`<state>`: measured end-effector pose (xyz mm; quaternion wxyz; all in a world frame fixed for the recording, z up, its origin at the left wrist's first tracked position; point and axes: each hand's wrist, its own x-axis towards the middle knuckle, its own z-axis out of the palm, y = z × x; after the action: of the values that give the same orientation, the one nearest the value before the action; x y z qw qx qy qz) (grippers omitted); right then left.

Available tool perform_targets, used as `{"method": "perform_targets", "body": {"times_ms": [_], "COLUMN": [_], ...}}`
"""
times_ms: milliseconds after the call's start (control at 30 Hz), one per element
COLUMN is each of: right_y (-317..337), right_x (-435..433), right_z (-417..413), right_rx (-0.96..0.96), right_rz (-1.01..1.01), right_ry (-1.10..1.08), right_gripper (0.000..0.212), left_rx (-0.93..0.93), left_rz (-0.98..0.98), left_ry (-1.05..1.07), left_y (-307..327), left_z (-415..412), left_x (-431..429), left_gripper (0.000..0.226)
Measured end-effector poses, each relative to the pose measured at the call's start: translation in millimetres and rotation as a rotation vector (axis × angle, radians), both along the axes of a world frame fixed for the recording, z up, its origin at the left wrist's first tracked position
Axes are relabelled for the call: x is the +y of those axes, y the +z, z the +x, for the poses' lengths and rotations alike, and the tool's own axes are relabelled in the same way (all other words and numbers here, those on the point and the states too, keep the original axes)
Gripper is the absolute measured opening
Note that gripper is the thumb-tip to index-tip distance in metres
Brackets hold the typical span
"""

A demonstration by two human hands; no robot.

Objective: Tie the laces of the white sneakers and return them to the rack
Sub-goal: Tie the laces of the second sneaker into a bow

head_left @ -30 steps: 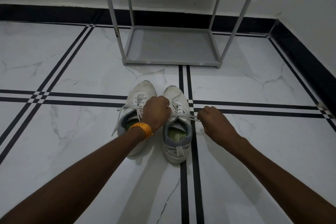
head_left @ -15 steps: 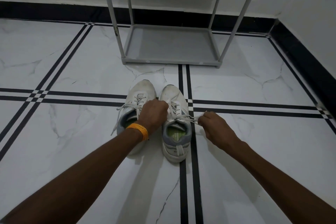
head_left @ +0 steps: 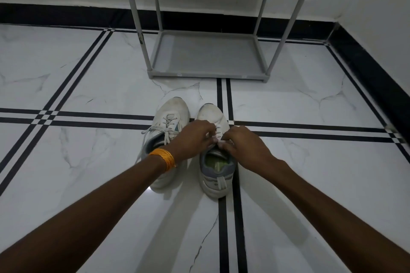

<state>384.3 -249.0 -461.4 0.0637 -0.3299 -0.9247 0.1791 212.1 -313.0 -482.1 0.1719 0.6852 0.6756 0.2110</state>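
Note:
Two white sneakers stand side by side on the floor, toes toward the rack. The left sneaker (head_left: pixel 172 115) has loose laces trailing off its left side. Over the tongue of the right sneaker (head_left: pixel 216 175) my two hands meet. My left hand (head_left: pixel 195 139), with orange bangles at the wrist, pinches a white lace end. My right hand (head_left: pixel 244 144) pinches the lace (head_left: pixel 218 139) right beside it, fingertips almost touching. The knot area is hidden under my fingers. The grey shoe rack (head_left: pixel 208 75) stands beyond the sneakers against the wall.
The floor is glossy white marble tile with black double stripes (head_left: pixel 224 93). A black skirting (head_left: pixel 366 62) runs along the white walls at the back and the right. The rack's bottom shelf (head_left: pixel 206 53) holds nothing; an upper shelf crosses the top edge.
My right hand has moved left, from pulling the lace taut out to the right to meeting my left hand over the right sneaker's tongue. The sneakers have stayed in place.

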Motion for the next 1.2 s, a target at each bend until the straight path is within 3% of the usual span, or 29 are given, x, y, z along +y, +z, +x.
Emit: {"method": "perform_targets", "body": {"times_ms": [167, 367, 467, 600, 733, 867, 967, 1200], "right_y": [-3, 0, 0, 0, -4, -12, -17, -20], "right_x": [1, 6, 10, 10, 7, -3, -11, -14], "right_z": [-1, 5, 9, 5, 5, 8, 8, 8], "right_rx": [0.026, 0.051, 0.044, 0.029, -0.014, -0.076, -0.096, -0.097], "right_rz": [-0.085, -0.131, -0.117, -0.084, -0.009, 0.157, 0.202, 0.269], "right_ry": [-0.057, -0.013, 0.048, 0.048, 0.053, 0.068, 0.029, 0.029], "right_gripper": [0.020, 0.023, 0.022, 0.021, 0.024, 0.012, 0.022, 0.034], "left_rx": [0.137, 0.375, 0.314, 0.075, 0.222, 0.134, 0.122, 0.136], "left_rz": [-0.088, -0.175, -0.176, -0.106, 0.041, 0.144, 0.180, 0.091], "left_ry": [-0.070, -0.021, 0.025, 0.093, 0.138, 0.285, 0.343, 0.428], "left_y": [10, 21, 24, 16, -15, -25, -23, -11], "left_z": [2, -15, -21, 2, 23, 36, 43, 30], "left_x": [-1, -3, -3, -3, -9, -15, -21, -18], "left_gripper": [0.016, 0.029, 0.027, 0.035, 0.037, 0.025, 0.019, 0.044]}}
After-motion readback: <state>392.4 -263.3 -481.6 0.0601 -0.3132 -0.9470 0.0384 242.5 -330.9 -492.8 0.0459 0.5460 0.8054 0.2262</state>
